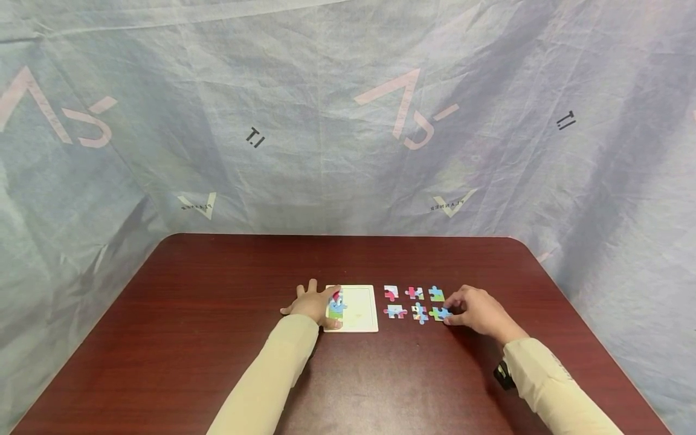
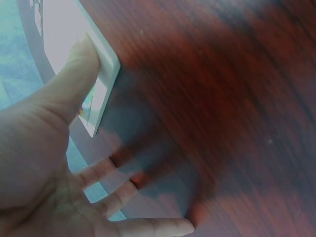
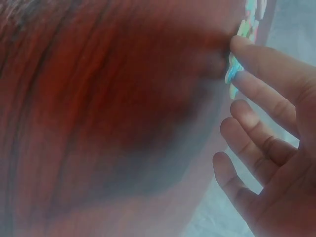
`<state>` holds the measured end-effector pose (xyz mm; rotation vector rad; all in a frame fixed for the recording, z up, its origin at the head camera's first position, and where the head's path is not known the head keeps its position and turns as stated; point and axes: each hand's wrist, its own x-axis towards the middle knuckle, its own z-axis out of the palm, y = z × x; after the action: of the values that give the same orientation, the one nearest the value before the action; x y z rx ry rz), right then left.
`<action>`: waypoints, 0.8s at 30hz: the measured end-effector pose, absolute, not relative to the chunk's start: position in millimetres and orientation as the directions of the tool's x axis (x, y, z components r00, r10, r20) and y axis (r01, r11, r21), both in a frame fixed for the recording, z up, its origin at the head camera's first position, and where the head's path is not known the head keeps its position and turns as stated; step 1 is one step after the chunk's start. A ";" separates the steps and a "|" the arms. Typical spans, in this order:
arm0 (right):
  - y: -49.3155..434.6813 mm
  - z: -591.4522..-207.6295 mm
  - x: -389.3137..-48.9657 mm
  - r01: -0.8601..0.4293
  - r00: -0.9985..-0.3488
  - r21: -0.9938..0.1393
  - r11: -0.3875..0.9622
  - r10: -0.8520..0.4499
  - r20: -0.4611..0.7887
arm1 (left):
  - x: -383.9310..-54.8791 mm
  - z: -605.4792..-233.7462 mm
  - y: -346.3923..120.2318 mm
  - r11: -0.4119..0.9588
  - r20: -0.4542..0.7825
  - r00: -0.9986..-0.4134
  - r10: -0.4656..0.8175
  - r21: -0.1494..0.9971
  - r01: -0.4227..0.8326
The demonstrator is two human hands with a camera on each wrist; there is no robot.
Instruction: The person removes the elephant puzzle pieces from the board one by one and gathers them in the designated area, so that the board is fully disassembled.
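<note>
Head view: right hand (image 1: 481, 312) pinches the near-right puzzle piece (image 1: 440, 314) on the tabletop (image 1: 380, 374), left hand (image 1: 310, 304) splayed over the left edge of the board (image 1: 359, 308) (steadying it, seemingly), so pickup looks under way, calling for a clean lift.

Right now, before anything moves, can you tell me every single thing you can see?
Table: one, reddish brown, under the board and pieces
Puzzle board: one, cream, on the table, left of the loose pieces
Fitted puzzle part: piece count unclear, blue, green and red, along the board's left side
Loose puzzle pieces: six, multicoloured, two rows of three right of the board
Cloth: count unclear, greyish blue with printed marks, behind and beside the table
Black object: one plainly seen, black, by the right cuff
Sleeves: two, cream, on both arms
Left hand: one, bare, resting on the board's left side
Right hand: one, bare, pinching the near-row right-end piece
</note>
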<state>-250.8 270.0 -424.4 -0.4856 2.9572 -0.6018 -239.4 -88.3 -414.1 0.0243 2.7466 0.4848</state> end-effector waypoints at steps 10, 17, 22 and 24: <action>269.3 -425.9 -251.3 -0.291 -0.946 -0.381 0.878 -0.323 -0.023 | -236.4 -409.9 -87.5 0.939 -0.319 -0.944 0.080 0.341 -0.036; 268.5 -424.5 -251.6 -0.307 -0.942 -0.376 0.874 -0.335 -0.009 | -237.3 -410.5 -88.3 0.938 -0.317 -0.945 0.080 0.346 -0.036; 262.7 -422.4 -250.9 -0.334 -0.936 -0.422 0.843 -0.350 0.043 | -235.6 -408.6 -88.0 0.938 -0.310 -0.947 0.081 0.344 -0.032; 258.6 -420.8 -250.9 -0.351 -0.930 -0.441 0.826 -0.363 0.061 | -235.1 -408.0 -88.0 0.938 -0.306 -0.948 0.081 0.345 -0.032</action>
<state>-250.9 258.6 -420.8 -0.5821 2.9774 -0.7113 -235.1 -88.0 -408.0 0.0360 2.7749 0.5021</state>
